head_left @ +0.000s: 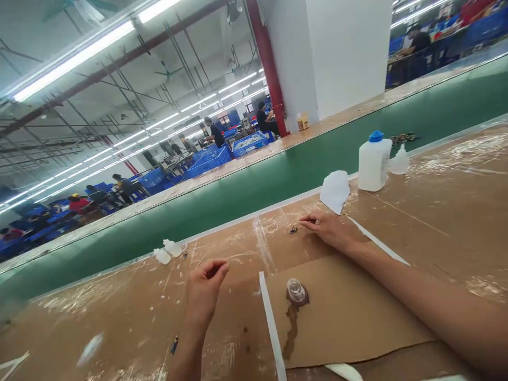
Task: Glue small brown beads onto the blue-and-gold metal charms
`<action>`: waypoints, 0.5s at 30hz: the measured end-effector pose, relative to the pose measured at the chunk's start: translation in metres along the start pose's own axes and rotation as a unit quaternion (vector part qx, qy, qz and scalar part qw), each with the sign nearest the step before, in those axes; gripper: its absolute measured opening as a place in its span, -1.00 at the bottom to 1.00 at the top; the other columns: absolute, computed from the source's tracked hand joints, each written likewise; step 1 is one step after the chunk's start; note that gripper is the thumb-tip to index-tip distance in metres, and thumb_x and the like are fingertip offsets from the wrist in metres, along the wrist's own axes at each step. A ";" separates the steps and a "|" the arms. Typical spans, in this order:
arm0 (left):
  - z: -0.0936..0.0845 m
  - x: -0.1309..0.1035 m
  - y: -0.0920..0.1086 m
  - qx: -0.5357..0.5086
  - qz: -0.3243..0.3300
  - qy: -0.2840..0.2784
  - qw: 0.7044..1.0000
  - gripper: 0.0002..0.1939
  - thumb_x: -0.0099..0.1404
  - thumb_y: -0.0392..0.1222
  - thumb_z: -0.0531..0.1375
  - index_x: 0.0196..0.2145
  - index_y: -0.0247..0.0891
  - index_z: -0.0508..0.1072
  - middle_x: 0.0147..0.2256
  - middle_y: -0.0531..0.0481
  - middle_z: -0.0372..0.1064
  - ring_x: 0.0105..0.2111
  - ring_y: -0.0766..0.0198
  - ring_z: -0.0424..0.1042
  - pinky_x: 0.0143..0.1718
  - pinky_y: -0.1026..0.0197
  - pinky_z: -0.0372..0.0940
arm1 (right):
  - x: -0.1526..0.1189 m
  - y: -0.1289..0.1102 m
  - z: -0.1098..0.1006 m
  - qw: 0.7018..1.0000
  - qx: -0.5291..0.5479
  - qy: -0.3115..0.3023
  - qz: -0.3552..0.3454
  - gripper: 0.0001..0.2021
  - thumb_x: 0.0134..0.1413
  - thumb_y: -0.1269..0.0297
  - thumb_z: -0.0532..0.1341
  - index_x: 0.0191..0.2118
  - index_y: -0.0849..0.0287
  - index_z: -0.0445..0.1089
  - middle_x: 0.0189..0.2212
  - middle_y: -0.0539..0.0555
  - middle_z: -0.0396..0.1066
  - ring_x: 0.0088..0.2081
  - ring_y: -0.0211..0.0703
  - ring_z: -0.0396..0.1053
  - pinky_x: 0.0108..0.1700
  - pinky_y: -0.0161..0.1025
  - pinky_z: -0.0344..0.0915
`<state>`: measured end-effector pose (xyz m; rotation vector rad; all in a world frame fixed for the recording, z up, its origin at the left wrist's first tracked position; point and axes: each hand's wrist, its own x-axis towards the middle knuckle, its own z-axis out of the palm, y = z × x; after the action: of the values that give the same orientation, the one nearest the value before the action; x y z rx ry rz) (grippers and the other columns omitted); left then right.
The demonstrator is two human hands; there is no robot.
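My left hand (pixel 204 288) is raised over the brown-covered table, thumb and fingertips pinched together. A thin stick (pixel 201 261) shows just behind its knuckles; whether the hand holds it I cannot tell. Farther right, my right hand (pixel 327 228) is closed in a pinch beside a small dark piece (pixel 293 230) on the table. What lies between its fingertips is too small to make out. Between my forearms, a small clear glass cup (pixel 296 288) sits on a cardboard sheet (pixel 357 312), with a dark wet stain running from it.
Beyond my right hand stand a white jug with a blue cap (pixel 373 163), a small squeeze bottle (pixel 399 161) and a crumpled white sheet (pixel 335 190). Two small bottles (pixel 167 251) lie at the left. A green conveyor belt (pixel 238 193) runs behind; several people work beyond.
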<state>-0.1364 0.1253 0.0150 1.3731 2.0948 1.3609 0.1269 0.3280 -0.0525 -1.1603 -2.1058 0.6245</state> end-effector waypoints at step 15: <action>0.014 -0.096 -0.051 0.367 0.193 -0.082 0.906 -0.81 0.30 -0.29 0.06 -0.37 -0.21 0.47 -0.37 -0.02 0.40 -0.34 0.26 0.38 -0.29 0.24 0.27 | -0.005 -0.009 0.004 0.999 -0.003 -0.009 0.033 -0.74 0.19 0.14 0.10 -0.17 0.22 0.38 -0.19 0.06 0.40 -0.20 -0.19 0.38 -0.13 -0.13 0.34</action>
<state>-0.1064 0.0481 -0.0571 2.1919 2.4048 0.4970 0.1213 0.3190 -0.0506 -1.2371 -2.0934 0.6613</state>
